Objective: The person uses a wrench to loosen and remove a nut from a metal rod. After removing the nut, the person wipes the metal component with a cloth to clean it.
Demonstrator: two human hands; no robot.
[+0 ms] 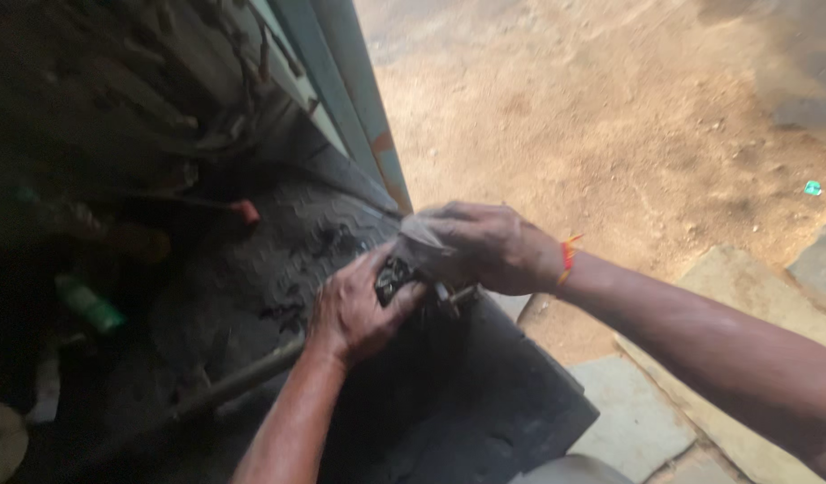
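My left hand (352, 312) pinches a small black part (393, 278) between thumb and fingers, over a dark ribbed rubber floor mat (251, 269) inside a vehicle. My right hand (486, 246), with a red-and-yellow thread on the wrist, grips a crumpled clear plastic bag (417, 235) right beside the black part. A thin metal piece (458, 294) sticks out below my right hand; what it belongs to is hidden. Both hands touch each other at the part.
A metal rod (242, 381) lies across the mat near my left forearm. A red-tipped lever (244, 211) and a green object (90, 305) sit in the dark left interior. A blue-grey door frame (359, 99) borders sandy ground (610, 116); stone slabs (646, 412) lie at lower right.
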